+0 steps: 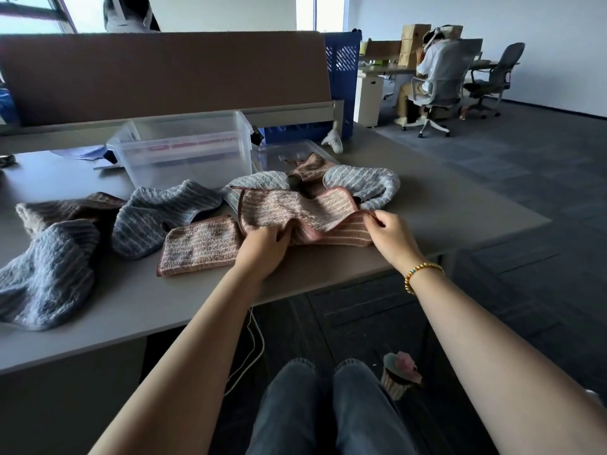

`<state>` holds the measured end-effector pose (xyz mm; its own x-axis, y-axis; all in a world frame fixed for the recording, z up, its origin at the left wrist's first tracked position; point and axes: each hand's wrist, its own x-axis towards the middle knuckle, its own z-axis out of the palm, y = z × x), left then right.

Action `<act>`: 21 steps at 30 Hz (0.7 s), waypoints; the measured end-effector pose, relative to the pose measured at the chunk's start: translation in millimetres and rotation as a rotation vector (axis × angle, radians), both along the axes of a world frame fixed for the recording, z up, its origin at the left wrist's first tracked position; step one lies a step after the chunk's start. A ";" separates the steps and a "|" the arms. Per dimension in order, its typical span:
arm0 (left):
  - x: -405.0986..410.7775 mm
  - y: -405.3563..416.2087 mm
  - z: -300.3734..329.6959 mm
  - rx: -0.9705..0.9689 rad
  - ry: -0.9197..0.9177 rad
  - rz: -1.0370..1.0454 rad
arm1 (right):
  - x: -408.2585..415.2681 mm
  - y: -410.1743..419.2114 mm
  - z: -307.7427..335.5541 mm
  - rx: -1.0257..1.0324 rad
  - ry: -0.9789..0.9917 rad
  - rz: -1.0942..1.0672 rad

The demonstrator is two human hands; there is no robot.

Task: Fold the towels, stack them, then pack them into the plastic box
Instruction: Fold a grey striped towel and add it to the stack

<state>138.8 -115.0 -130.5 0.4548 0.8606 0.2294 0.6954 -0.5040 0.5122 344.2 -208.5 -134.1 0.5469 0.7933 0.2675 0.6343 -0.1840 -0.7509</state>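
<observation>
A pink striped towel [295,208] lies rumpled near the table's front edge. My left hand [262,246] grips its near left edge and my right hand [389,233] pinches its near right corner. A folded pink towel [198,246] lies flat just left of my left hand. Several unfolded grey-blue towels [161,211] and a brown one [65,208] are strewn to the left. A light grey towel [364,185] and another pink one [312,169] lie behind. The clear plastic box [184,152] stands open and upright behind the towels.
The box's clear lid [289,149] lies flat right of the box. A brown partition [164,70] runs along the back of the grey table [460,211]. A blue crate [341,77] stands behind. A person sits at a far desk. A white cable [253,343] hangs below.
</observation>
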 end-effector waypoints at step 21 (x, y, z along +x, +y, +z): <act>3.4 83.1 24.0 -0.031 0.316 0.074 | 7.5 62.5 14.5 -0.334 -0.114 -0.091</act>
<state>142.2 -31.9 -106.4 0.4350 0.8984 0.0599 0.8569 -0.4335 0.2790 351.7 -146.0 -119.7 0.6008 0.7967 0.0655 0.6803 -0.4665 -0.5653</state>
